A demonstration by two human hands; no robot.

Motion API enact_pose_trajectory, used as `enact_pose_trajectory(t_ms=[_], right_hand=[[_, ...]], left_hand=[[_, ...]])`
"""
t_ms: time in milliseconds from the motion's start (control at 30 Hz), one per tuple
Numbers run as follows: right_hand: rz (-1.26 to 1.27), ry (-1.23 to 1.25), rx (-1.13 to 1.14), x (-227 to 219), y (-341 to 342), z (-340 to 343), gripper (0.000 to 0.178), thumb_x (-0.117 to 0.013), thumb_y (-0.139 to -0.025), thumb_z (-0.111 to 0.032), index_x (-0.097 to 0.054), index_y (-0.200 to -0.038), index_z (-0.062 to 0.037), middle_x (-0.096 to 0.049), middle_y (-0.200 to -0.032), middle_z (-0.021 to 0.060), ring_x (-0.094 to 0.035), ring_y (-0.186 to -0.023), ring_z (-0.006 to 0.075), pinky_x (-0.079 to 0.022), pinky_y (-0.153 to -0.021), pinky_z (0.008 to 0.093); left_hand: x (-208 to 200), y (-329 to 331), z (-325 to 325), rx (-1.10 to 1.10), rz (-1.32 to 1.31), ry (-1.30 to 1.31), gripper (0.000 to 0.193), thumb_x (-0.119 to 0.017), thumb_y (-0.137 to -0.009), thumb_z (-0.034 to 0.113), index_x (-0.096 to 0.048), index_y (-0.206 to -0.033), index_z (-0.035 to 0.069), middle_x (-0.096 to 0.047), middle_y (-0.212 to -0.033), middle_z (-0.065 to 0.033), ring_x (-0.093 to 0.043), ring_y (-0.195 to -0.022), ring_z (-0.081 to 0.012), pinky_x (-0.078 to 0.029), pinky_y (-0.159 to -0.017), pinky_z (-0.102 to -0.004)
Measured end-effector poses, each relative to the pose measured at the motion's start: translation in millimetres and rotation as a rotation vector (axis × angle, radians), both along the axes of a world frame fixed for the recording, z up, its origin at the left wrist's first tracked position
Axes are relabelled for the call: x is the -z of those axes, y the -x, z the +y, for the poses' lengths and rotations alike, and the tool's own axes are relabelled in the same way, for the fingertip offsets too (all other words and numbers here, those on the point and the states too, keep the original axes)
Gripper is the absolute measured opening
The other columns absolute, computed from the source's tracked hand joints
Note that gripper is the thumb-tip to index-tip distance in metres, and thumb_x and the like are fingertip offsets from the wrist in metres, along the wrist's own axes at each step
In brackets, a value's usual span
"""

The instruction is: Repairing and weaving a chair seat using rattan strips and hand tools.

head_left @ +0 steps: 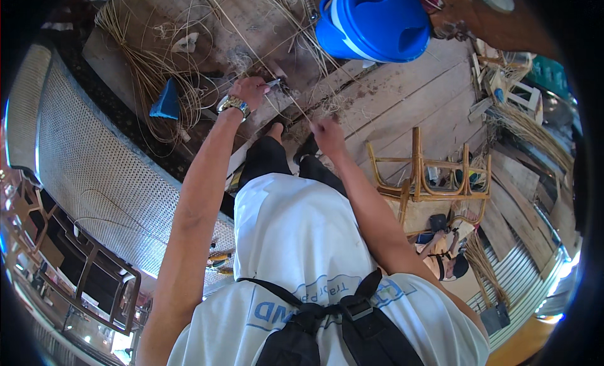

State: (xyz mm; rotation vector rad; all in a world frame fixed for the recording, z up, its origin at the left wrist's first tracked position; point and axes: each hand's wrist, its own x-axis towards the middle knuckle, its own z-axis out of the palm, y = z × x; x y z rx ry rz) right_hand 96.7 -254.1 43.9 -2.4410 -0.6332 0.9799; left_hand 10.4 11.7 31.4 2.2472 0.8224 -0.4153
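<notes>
My left hand, with a metal watch on its wrist, is closed beside a small shiny blade. Whether the fingers grip that blade or a strand against it is too small to tell. A thin tan cane strip runs slantwise from near the blade to my right hand. The right fingers are closed round its near end. Both hands are low in front of my knees, above the plank floor. Loose cane strands lie in a tangled bundle beyond my left hand.
A blue wedge-shaped piece rests by the bundle. At the far side stands a blue lidded jug. A woven mesh panel stretches along my left. A cane chair frame stands right, with another person beyond it.
</notes>
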Motion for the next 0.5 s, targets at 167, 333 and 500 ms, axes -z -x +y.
enact_pose_trajectory(t_ms=[167, 333, 500], right_hand=[[0.001, 0.258, -0.101, 39.9, 36.1, -227.5, 0.024, -0.063, -0.083, -0.029, -0.068, -0.085, -0.0060, -0.066, -0.082, 0.0208, -0.064, -0.084, 0.0384, -0.051, -0.074, 0.0478], [0.169, 0.493, -0.394, 27.2, 11.5, -215.5, 0.038, -0.064, -0.084, -0.036, -0.065, -0.107, -0.0059, -0.061, -0.113, 0.0211, -0.058, -0.106, 0.0391, -0.049, -0.087, 0.0464], [-0.009, -0.093, -0.237, 9.3, -15.0, -37.3, 0.067, -0.064, -0.084, -0.044, -0.046, -0.132, -0.0004, -0.049, -0.134, 0.0244, -0.052, -0.119, 0.0403, -0.044, -0.097, 0.0466]], left_hand=[[-4.8, -4.0, 5.2, -0.076, 0.145, 0.121, 0.023, -0.063, -0.085, 0.035, -0.072, -0.095, 0.017, -0.071, -0.087, -0.0096, -0.066, -0.090, -0.0297, -0.051, -0.081, -0.0431], [-8.5, -4.9, 1.2, -0.133, 0.152, 0.109, 0.023, -0.064, -0.084, 0.035, -0.072, -0.094, 0.017, -0.071, -0.080, -0.0058, -0.068, -0.084, -0.0259, -0.052, -0.077, -0.0405], [-11.6, -9.7, -2.1, -0.121, 0.160, 0.111, 0.022, -0.063, -0.086, 0.034, -0.072, -0.095, 0.016, -0.071, -0.080, -0.0050, -0.068, -0.087, -0.0233, -0.052, -0.078, -0.0388]])
